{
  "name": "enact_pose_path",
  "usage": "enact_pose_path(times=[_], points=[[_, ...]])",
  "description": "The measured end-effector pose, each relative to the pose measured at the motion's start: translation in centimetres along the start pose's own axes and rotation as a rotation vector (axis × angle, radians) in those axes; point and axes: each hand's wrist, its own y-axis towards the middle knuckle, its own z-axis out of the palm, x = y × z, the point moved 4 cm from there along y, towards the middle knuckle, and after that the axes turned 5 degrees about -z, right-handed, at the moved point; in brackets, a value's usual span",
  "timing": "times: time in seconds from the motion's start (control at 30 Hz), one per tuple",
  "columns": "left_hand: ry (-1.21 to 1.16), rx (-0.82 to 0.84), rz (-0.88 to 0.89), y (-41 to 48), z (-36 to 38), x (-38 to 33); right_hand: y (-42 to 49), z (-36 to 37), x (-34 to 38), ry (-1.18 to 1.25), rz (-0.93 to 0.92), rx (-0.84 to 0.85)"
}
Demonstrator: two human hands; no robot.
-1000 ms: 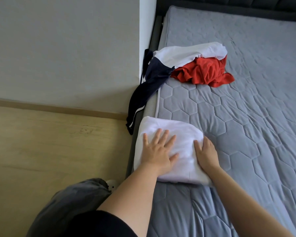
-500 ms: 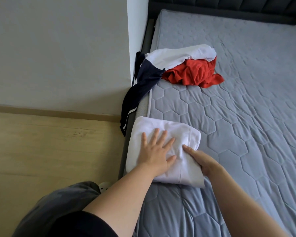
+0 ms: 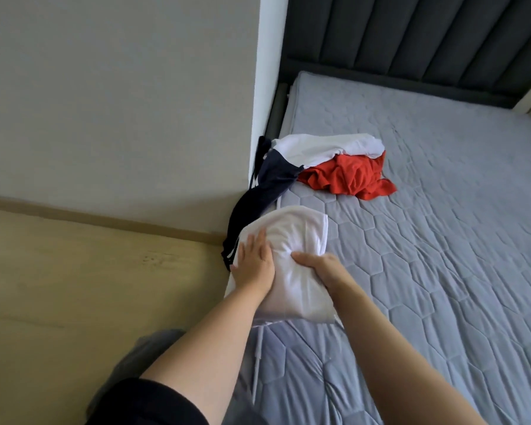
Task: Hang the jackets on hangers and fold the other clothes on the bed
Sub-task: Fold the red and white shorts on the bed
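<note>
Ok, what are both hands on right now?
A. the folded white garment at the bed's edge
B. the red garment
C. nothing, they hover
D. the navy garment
A: the left hand lies flat on the folded white garment and the right hand grips its side, while the red garment and navy garment lie apart, further up the bed.
</note>
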Motion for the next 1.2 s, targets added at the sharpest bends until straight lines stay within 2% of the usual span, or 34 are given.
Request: enact_pose_path(times=[0.13, 0.23, 0.4, 0.47, 0.63, 0.83, 1.07, 1.2], points=[[-0.457, -0.064, -0.115, 2.5, -7.1, 1.0, 0.8, 7.8, 3.9, -0.053, -0.076, 0.062], [-0.612, -0.12, -0.168, 4.4, -13.3, 4.3, 2.0, 15.5, 5.4, -0.093, -0.112, 0.135], [-0.656, -0.251, -0.229, 9.2, -26.1, 12.7, 5.5, 31.6, 6.3, -0.207, -0.087, 0.248], [-0.616, -0.311, -0.191, 10.9, -31.9, 16.0, 6.8, 38.1, 7.1, -0.218, -0.081, 0.312], [-0.559, -0.446, -0.235, 9.6, -46.6, 20.1, 4.9, 52.1, 12.2, -0.281, -0.124, 0.48], [-0.607, -0.521, -0.286, 1.2, -66.0, 15.9, -5.5, 65.3, 25.0, -0.322, -0.15, 0.635], [-0.401, -0.572, -0.334, -17.4, -88.4, 7.3, -23.0, 78.5, 41.4, -0.301, -0.019, 0.758], [-0.495, -0.534, -0.258, -28.1, -97.5, 3.7, -31.2, 86.7, 47.4, -0.37, 0.044, 0.86]])
